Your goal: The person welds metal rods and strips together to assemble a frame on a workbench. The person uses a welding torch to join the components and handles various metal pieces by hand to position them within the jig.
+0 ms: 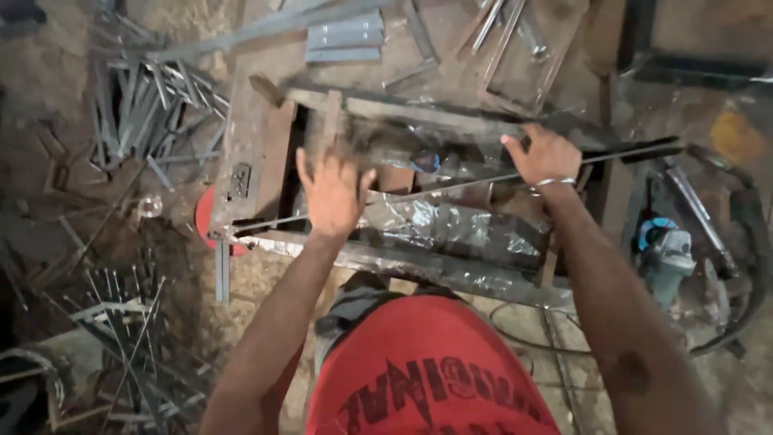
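Nearest the camera: the person's red shirt with dark lettering, filling the near centre, with both bare forearms reaching away from it toward a low metal frame that serves as a table. The frame is built of rusty steel bars, and a crumpled sheet of clear plastic lies across its middle.

Left hand: held over the left part of the frame, back toward the camera, fingers spread wide; the hand is motion-blurred, and whether its grip touches anything beneath it cannot be told.

Right hand: at the right part of the frame, a metal bangle at the wrist, fingers curled down over the far bar of the frame; what lies under the palm is hidden.

Thin steel rod: runs across the frame from near left to far right, passing under the left hand and just beside the right wrist.

Surroundings: a blue angle grinder lies on the floor to the right, near the right forearm, with a dark cable curving past it. Cut steel strips lie heaped at far left; bent rod pieces lie scattered at near left. Flat bars are stacked beyond the frame, at far centre.
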